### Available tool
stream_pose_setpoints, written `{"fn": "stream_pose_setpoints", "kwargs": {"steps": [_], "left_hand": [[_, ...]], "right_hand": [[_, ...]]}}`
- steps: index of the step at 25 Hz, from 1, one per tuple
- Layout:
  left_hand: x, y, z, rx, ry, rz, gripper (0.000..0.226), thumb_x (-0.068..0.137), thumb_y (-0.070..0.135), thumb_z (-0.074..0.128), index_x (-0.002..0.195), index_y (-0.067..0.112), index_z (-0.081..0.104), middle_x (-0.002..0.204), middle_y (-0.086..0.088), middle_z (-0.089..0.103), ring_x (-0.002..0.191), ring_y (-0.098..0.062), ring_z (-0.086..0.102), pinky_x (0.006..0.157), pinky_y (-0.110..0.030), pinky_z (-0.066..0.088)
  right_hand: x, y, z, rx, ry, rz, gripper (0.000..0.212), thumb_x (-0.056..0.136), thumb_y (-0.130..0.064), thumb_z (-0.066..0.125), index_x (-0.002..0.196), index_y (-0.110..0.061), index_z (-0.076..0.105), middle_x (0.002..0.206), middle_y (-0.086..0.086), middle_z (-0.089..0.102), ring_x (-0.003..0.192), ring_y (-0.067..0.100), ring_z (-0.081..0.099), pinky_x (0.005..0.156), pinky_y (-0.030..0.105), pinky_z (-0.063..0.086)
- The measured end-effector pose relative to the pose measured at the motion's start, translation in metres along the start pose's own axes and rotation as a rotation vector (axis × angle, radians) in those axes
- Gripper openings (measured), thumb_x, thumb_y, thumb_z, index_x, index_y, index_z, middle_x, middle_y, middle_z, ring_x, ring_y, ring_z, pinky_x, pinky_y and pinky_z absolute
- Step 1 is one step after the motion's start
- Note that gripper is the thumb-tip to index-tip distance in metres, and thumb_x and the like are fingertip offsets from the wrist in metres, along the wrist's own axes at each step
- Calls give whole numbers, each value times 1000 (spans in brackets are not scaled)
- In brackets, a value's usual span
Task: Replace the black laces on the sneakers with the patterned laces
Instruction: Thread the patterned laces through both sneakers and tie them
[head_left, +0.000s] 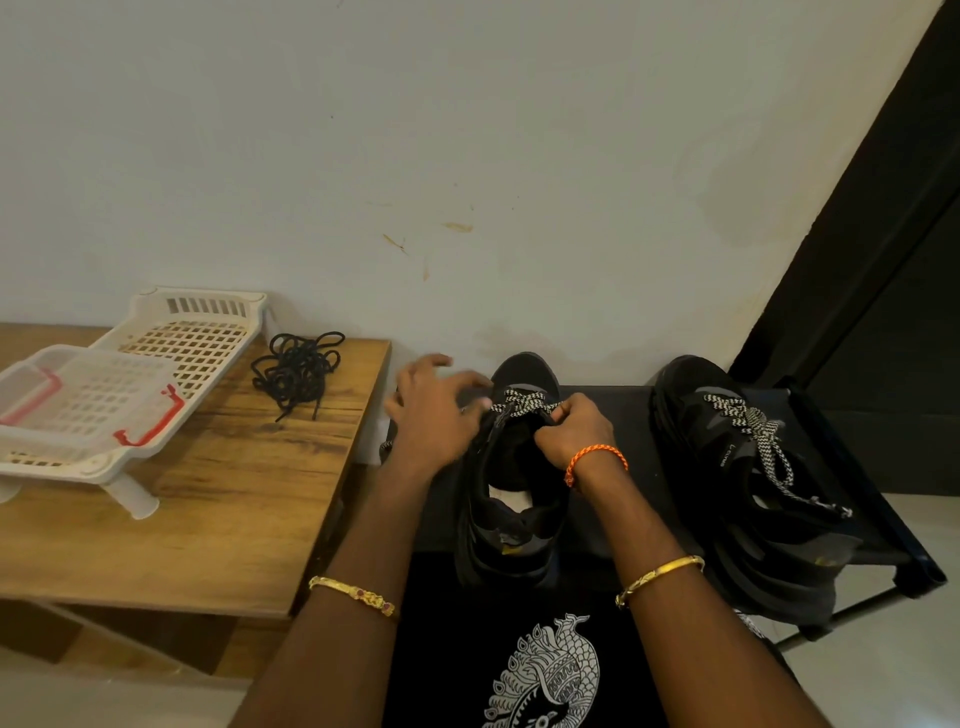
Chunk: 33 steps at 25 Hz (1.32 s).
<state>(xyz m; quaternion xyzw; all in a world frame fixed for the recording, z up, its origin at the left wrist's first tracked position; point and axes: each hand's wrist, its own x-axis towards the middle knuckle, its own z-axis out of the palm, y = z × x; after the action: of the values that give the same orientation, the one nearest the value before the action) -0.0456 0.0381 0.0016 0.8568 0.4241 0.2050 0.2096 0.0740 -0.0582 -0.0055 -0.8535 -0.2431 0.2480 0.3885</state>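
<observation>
To your left stands a wooden table (218, 493) carrying a cream slotted plastic rack (171, 343), a clear container with red clips (83, 400) resting on the rack, and a loose tangle of black laces (298, 369) at the table's far right corner. Ahead of you is a dark low shelf (623, 415) against a pale, scuffed wall (467, 156), holding both black sneakers. The right sneaker (748, 483) is laced throughout with a patterned lace (763, 441), its ends trailing toward you; a small pale word on its side is too small to read. The middle sneaker (511, 483) shows patterned lace (519, 402) across its far eyelets only. Your right hand (576, 428) pinches that lace at the tongue. Your left hand (434, 405) hovers beside the shoe, fingers spread and relaxed, blurred, grasping nothing visible.
</observation>
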Motion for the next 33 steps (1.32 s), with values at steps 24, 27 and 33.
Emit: {"fn": "stream_pose_setpoints", "kwargs": {"steps": [24,27,33], "left_hand": [[4,-18,-17,-114,141,-160,31,88,30,63,118,32,59,150,-8,28,140,-30,19,111,-54,19],[-3,2,1,-71,-121,7,19,89,35,63,108,37,66,154,1,23,143,-24,12,112,-53,14],[-1,3,12,-13,-105,-36,11,93,26,58,96,24,68,146,3,32,137,-18,22,106,-45,18]], "right_hand": [[3,2,-4,39,-70,32,23,82,-2,58,76,-18,42,80,0,46,72,13,45,54,21,39],[3,1,-4,37,-71,35,23,82,-3,58,76,-18,42,81,0,46,76,15,47,55,22,40],[4,2,-4,40,-81,45,18,82,-2,57,83,-15,45,85,3,48,75,14,46,54,22,39]]}}
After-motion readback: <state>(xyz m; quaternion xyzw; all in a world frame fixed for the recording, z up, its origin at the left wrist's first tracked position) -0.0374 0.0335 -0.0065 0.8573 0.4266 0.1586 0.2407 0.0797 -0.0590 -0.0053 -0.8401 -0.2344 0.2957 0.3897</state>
